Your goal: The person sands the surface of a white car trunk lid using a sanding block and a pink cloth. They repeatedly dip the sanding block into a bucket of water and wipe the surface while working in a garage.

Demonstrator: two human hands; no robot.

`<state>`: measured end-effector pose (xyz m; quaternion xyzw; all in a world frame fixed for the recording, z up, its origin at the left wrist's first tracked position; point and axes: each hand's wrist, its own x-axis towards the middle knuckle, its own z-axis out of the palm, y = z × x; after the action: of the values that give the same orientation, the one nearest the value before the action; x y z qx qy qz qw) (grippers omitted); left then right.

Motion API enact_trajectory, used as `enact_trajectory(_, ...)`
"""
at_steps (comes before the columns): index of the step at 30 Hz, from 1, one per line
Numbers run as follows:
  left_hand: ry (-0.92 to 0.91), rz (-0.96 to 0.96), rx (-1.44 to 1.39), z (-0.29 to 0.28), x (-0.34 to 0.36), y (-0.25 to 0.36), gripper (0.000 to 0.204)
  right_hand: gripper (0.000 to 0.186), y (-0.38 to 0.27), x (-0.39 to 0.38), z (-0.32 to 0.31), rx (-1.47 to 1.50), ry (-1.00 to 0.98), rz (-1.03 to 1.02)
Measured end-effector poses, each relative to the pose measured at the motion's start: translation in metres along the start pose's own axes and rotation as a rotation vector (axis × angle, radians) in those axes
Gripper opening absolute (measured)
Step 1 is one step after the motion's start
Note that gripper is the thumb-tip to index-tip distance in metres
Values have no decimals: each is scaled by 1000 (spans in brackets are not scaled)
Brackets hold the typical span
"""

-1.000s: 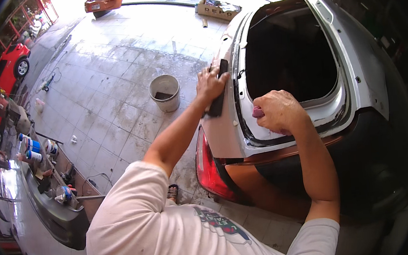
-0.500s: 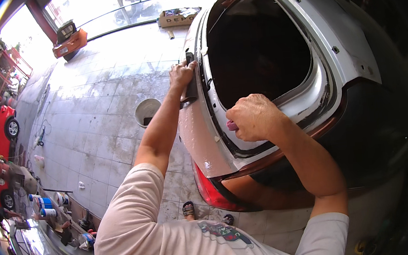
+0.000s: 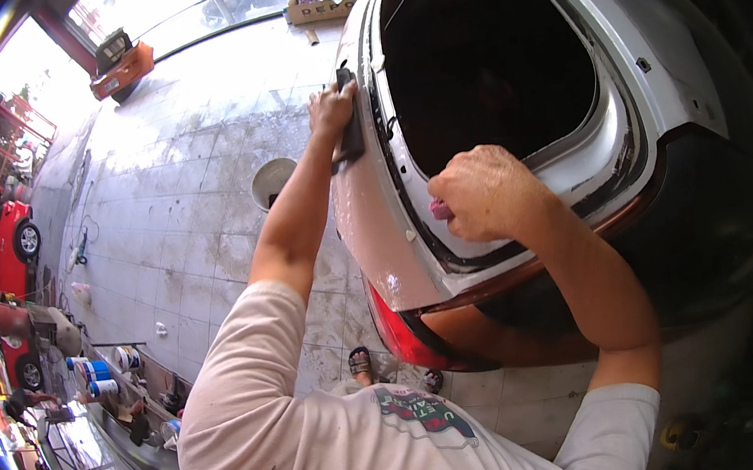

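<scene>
My left hand (image 3: 333, 108) grips a long dark sanding block (image 3: 349, 129), pressed to the wet, pale left rear pillar (image 3: 367, 227) of a car body. My right hand (image 3: 486, 193) is closed on a small purplish-pink pad (image 3: 442, 210) near the lower left corner of the dark rear window opening (image 3: 487, 61); whether it touches the metal is unclear. The opening's silver rim (image 3: 621, 134) has black sealant traces. Below lie a red tail lamp (image 3: 387, 325) and a black and orange lower body (image 3: 467, 326).
A grey bucket (image 3: 271, 177) stands on the tiled floor beside the car. At left are a bumper (image 3: 149, 461), paint cans (image 3: 90, 371) and a red car (image 3: 8, 270). Farther back are an orange car part (image 3: 117, 79) and a cardboard box (image 3: 323, 6).
My left hand with the dark block has slid farther forward along the pillar, away from my body. The view has shifted; my right hand keeps hold of the pink pad near the opening's corner.
</scene>
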<state>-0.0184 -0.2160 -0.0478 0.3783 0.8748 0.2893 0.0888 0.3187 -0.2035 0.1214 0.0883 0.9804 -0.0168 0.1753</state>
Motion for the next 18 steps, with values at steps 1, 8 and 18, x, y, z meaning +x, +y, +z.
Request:
enact_trajectory(1, 91, -109, -28, 9, 2, 2, 67, 19, 0, 0, -2, -2, 25, -23)
enact_trajectory(8, 388, 231, -87, 59, -274, 56, 66, 19, 12, -4, 9, 15, 17, 9)
enact_trajectory(18, 322, -179, -114, 31, -158, 27, 67, 18, 7, 10, 8, -84, 61, -99)
